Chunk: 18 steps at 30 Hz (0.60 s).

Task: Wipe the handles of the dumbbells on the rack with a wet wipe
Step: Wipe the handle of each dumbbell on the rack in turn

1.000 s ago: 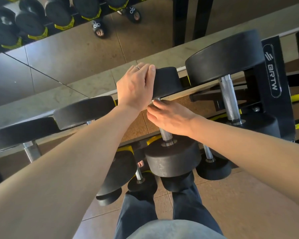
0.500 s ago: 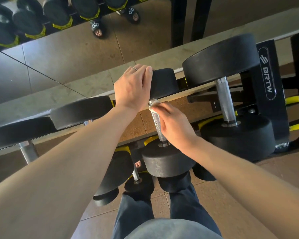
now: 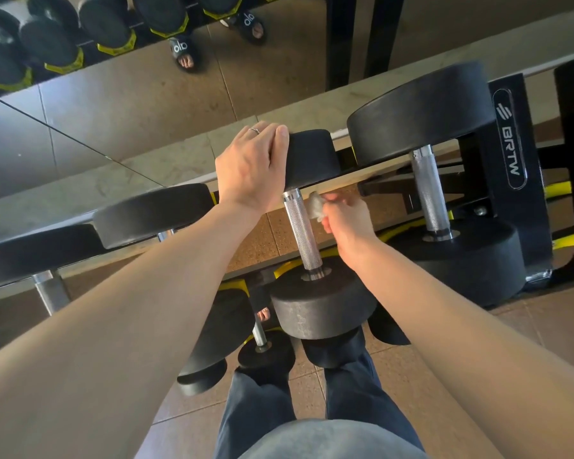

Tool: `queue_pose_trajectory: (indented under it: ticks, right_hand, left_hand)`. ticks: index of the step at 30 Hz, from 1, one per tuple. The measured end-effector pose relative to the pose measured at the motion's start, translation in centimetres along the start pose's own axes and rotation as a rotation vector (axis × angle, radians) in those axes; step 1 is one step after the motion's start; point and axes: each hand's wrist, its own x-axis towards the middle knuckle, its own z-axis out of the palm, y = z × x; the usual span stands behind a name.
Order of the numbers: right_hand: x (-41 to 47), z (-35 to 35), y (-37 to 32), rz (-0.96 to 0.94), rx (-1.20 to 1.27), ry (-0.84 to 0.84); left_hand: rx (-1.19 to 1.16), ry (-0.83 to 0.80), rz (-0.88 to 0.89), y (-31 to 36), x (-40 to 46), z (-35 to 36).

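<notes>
A round black rubber-headed dumbbell with a knurled silver steel handle (image 3: 301, 231) sits on the black and yellow steel dumbbell rack (image 3: 511, 167), its handle running from the far head down to the near head (image 3: 322, 308). The left hand (image 3: 251, 167) lies flat over the far head (image 3: 312, 157) of this dumbbell, fingers draped across its top edge and a thin ring on one finger. The right hand (image 3: 345, 220) is just right of the handle, near its far end, fingers pinched closed around a small crumpled pale grey wet wipe (image 3: 316, 207). The wipe sticks out from the fingertips towards the handle and is just beside it; whether it touches the metal cannot be told.

To the right on the same rack rests a larger black dumbbell with its own knurled silver handle (image 3: 429, 190), standing bare. To the left, another black dumbbell head (image 3: 153, 212) lies on the rack, its handle mostly hidden behind the left forearm. Smaller dumbbells sit on a lower tier (image 3: 262, 352) beneath the near head. A wall mirror (image 3: 120, 94) at the far side reflects a row of black dumbbells and two feet in black sandals. Dark trouser legs (image 3: 256, 409) stand on the brown tiled floor (image 3: 527, 342) at the near edge.
</notes>
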Motion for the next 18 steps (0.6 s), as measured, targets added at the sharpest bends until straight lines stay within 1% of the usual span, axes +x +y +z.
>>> queue_pose_trajectory:
  ticks: [2,3,7,9,11,12,14,18]
  right_hand:
    - [-0.3,0.9,0.2,-0.061,-0.139,-0.066]
    - [-0.7,0.8,0.3,-0.098,-0.202,-0.072]
    - [-2.2,-2.0,0.8,-0.209,-0.304,-0.118]
    - [-2.8,-3.0,1.0,-0.349,-0.463,-0.116]
    - [-2.9,-2.7,1.1,-0.547,-0.625,-0.077]
    - [-2.6,-2.3,1.2,-0.622,-0.662,-0.066]
    - [-2.0,-1.4,1.9,-0.692,-0.660,-0.040]
    - [-1.8,-0.4,3.3,-0.666,-0.563,0.096]
  left_hand:
    - [0.002,0.000,0.001,-0.1,0.0,0.0]
    - [0.001,0.000,0.000,-0.1,0.0,0.0]
    - [-0.011,0.013,0.004,0.0,0.0,0.1]
    - [-0.013,0.015,0.004,0.0,0.0,0.0]
    - [-0.004,0.018,0.008,-0.1,0.1,0.0]
    - [-0.002,0.019,0.008,-0.1,0.1,0.1]
    - [0.003,0.019,0.002,-0.1,0.0,0.2]
    - [0.009,0.020,-0.001,-0.2,0.0,0.1]
